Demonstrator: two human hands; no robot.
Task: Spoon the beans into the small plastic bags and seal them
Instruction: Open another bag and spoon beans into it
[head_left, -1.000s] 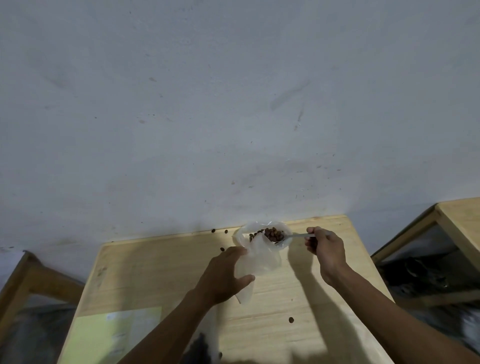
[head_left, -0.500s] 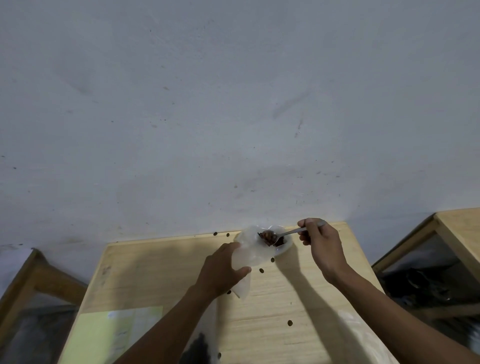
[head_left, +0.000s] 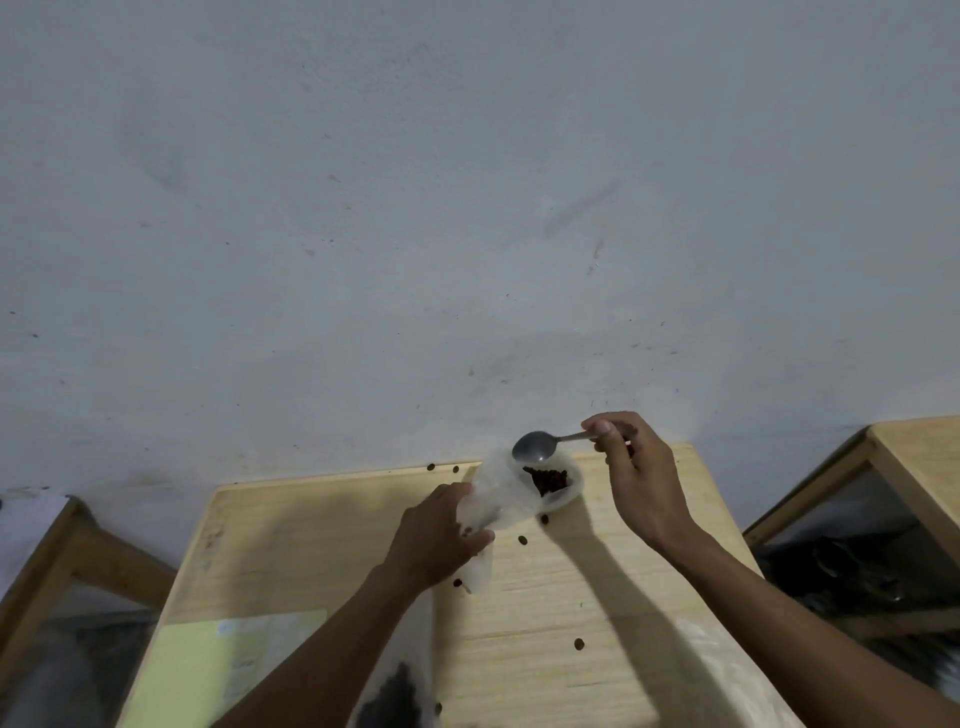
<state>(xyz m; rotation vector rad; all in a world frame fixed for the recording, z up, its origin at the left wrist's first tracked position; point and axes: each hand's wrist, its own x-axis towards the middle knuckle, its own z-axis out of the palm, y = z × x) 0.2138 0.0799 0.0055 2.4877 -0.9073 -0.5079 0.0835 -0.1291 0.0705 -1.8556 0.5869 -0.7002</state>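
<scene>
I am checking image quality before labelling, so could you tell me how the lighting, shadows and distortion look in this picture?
Head view: dim, flat light; both arms cast soft shadows across the wooden table; wide-angle bending at the table's edges; the spoon and beans are sharp enough, the bottom corners blurred; no glare.

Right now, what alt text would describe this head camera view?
A right hand lifts an empty spoon above a small plastic bag of beans, gripped by the left hand; stray beans dot the wooden table.

Second bag (head_left: 397, 691) cut off below, left hand (head_left: 436, 540) hides bag (head_left: 506, 499) middle
</scene>
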